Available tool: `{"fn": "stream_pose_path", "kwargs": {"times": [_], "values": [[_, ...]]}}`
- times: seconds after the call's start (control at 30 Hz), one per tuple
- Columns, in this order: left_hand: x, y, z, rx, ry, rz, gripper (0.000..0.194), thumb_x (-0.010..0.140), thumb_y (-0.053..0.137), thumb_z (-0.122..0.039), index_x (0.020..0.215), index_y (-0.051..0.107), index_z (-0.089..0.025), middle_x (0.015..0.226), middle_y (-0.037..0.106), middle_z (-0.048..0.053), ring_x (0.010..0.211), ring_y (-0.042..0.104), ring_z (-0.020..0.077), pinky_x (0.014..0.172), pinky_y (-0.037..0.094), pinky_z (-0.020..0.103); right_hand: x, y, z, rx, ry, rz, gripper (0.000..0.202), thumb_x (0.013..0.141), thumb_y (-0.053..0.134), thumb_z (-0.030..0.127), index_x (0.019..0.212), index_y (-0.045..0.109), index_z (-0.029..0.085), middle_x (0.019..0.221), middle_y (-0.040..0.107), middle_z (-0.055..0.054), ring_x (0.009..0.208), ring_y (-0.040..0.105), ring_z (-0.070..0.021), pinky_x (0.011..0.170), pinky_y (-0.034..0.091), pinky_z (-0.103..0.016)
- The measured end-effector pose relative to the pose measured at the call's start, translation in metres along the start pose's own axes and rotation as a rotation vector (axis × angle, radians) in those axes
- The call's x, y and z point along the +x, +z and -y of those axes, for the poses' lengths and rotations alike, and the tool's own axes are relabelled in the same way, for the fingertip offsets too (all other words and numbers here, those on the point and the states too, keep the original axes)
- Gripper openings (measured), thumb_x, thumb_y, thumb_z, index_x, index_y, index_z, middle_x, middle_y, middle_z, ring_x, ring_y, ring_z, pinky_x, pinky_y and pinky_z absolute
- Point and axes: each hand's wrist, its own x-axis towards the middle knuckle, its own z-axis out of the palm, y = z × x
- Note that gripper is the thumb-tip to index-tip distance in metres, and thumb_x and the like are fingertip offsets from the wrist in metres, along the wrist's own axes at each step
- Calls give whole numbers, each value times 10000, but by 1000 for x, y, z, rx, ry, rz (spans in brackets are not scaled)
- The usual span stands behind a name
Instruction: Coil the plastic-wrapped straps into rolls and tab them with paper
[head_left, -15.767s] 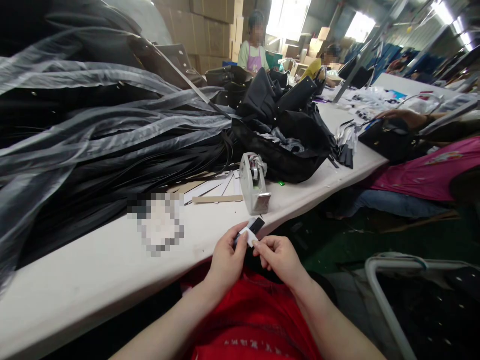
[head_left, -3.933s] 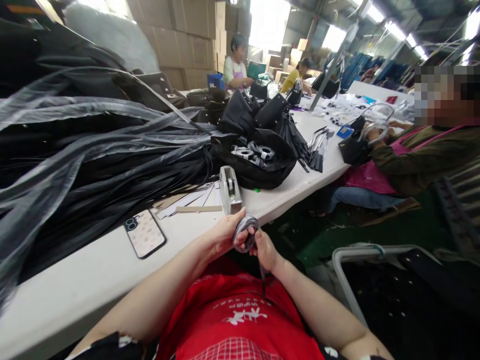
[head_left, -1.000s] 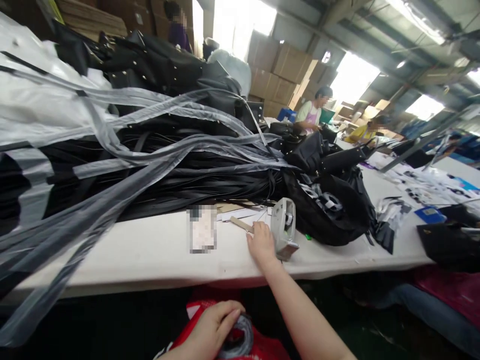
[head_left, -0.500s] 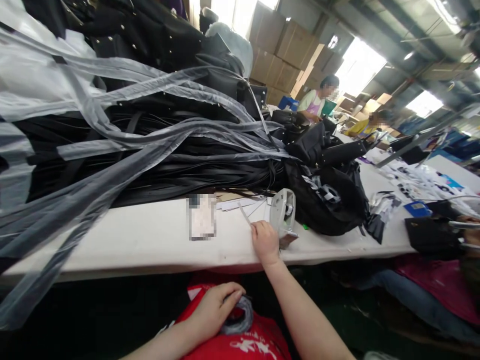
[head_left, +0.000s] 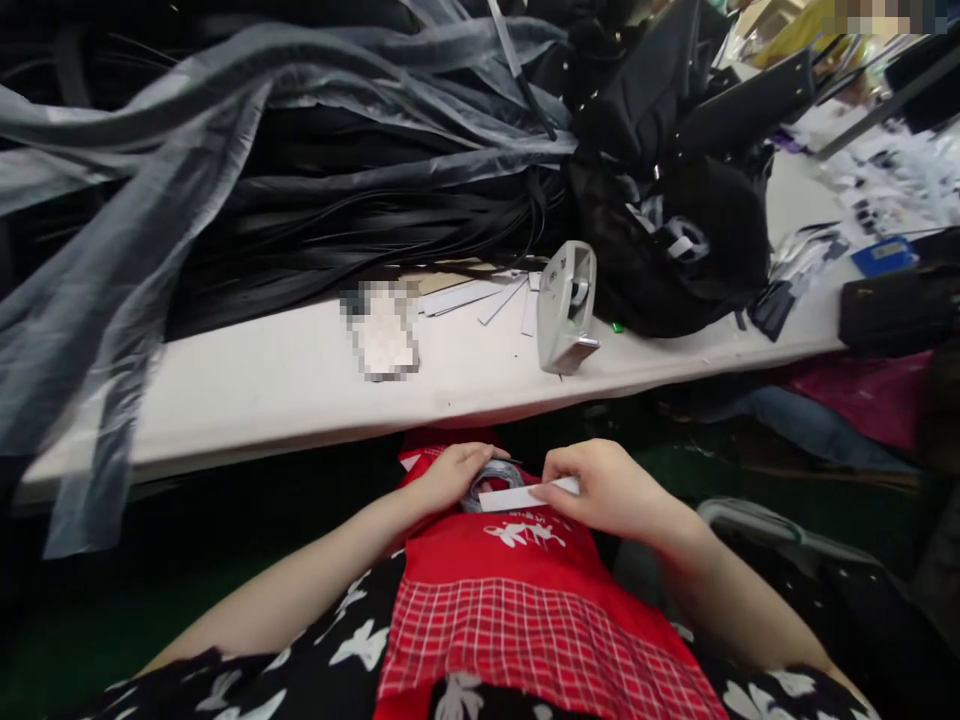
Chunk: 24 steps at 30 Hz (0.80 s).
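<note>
My left hand [head_left: 450, 476] grips a coil of grey, plastic-wrapped strap [head_left: 507, 469] against the red apron [head_left: 480, 550] at my lap. A white paper strip [head_left: 506, 499] is pinched between the thumb and fingers of my right hand [head_left: 604, 488]. The strip's free end lies across the front of the coil; whether it touches cannot be made out. On the table edge beyond my hands stands a light grey tape dispenser [head_left: 559, 310]. Several white strips [head_left: 459, 297] lie to its left.
Long black straps [head_left: 390, 225] and clear plastic sleeves [head_left: 217, 160] are heaped along the white table [head_left: 247, 385]. A blurred-out flat object [head_left: 386, 335] lies near the front edge. To the right are a black bag with coils [head_left: 675, 260] and a blue box [head_left: 885, 256].
My right hand has come back from beside the tape dispenser to my lap, bringing the white strip to the coil. My left hand still holds the coil. The view has tilted down.
</note>
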Motion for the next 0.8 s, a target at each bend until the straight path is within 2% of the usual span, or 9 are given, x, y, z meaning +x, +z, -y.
{"fn": "stream_pose_path", "kwargs": {"times": [0.13,0.27,0.37,0.53,0.67,0.8], "values": [[6,9,-1,23,-34,31,466,843,522,-507,1039,689,-118,680,669,37,530,550,131,545,445,245,-3,13,10,-323,12,-26,211,875,548,313,752,664,188,698,709,-40,616,634,-169,554,313,-268],[7,13,-2,86,-10,32,487,834,515,-537,1022,681,-120,696,646,26,521,531,121,524,427,240,1,28,18,-411,-85,32,228,896,486,245,780,666,167,709,716,-73,598,649,-190,532,327,-284],[4,15,-6,107,23,29,476,837,507,-550,971,682,-129,684,627,17,556,539,129,554,438,247,9,43,18,-366,-120,53,216,901,478,210,811,667,154,726,718,-93,617,658,-198,542,357,-287],[1,20,-10,-7,53,41,402,839,539,-510,908,667,-136,750,640,22,680,569,145,652,456,257,24,67,2,-255,-2,-23,155,881,588,272,869,686,152,746,719,-111,647,662,-218,581,396,-293],[3,19,-10,14,34,47,404,827,561,-514,902,671,-132,817,674,48,725,587,159,705,472,277,12,55,-15,-81,-3,-117,145,782,709,338,820,693,199,715,704,-55,637,634,-206,595,384,-286],[7,17,-13,93,34,96,381,845,545,-469,896,692,-122,862,703,76,757,609,179,737,484,299,-1,37,-30,184,-1,-168,87,748,728,303,739,694,223,655,675,19,595,591,-139,568,350,-243]]}}
